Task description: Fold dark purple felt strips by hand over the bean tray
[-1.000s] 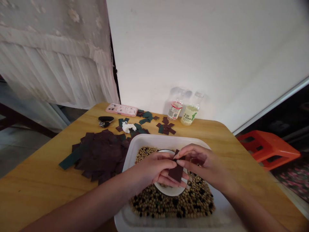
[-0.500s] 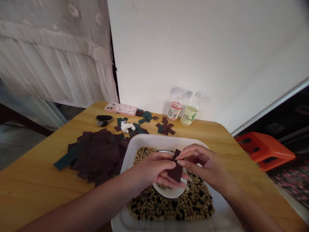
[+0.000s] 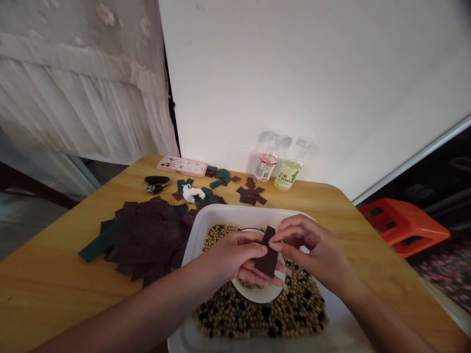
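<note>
A dark brown rectangular piece (image 3: 267, 261) lies across the fingers of my left hand (image 3: 243, 255), whose thumb presses on it. My right hand (image 3: 305, 245) pinches at the piece's right edge with thumb and index finger; anything small between those fingertips cannot be made out. Both hands are over a white bowl (image 3: 261, 295), which rests among tan and black beads (image 3: 294, 314) in a white tray (image 3: 217, 210). To the left of the tray spreads a large pile of dark brown pieces (image 3: 147, 235) with a green strip (image 3: 97, 245) on its left side.
Behind the tray on the wooden table (image 3: 47, 250) are small brown and green pieces (image 3: 252, 192), crumpled white tissue (image 3: 192, 193), a black key fob (image 3: 157, 180), a pink phone (image 3: 182, 166) and two bottles (image 3: 288, 171). An orange stool (image 3: 405, 225) stands right of the table.
Both hands keep nearly the same pose around the brown piece. The view has shifted slightly, and nothing else has visibly moved.
</note>
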### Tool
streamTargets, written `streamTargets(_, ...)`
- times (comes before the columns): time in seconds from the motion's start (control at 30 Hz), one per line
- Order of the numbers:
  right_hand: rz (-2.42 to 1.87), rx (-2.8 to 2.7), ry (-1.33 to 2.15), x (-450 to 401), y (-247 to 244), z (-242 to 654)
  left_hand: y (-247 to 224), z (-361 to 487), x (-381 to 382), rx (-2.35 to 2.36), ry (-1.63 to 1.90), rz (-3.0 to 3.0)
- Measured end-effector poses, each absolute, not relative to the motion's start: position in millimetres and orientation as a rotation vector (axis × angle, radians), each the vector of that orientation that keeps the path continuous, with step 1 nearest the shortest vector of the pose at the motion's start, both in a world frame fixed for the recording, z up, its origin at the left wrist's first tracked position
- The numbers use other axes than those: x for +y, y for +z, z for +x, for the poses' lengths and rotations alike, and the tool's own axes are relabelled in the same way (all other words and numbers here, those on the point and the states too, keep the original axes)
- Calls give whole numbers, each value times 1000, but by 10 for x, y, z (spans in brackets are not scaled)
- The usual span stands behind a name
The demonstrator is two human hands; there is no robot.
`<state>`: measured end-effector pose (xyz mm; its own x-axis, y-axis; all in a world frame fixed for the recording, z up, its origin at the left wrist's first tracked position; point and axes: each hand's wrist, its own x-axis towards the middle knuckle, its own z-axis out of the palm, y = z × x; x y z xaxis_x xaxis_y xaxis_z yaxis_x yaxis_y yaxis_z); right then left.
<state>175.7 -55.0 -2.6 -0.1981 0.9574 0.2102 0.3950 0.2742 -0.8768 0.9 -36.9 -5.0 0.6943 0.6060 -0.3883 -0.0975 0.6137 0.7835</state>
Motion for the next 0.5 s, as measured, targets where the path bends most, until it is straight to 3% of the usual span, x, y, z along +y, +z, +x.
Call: streamTargets(0.5, -1232, -1791, 865, -568, -1, 1749, -39, 17, -376, 702, 443, 824)
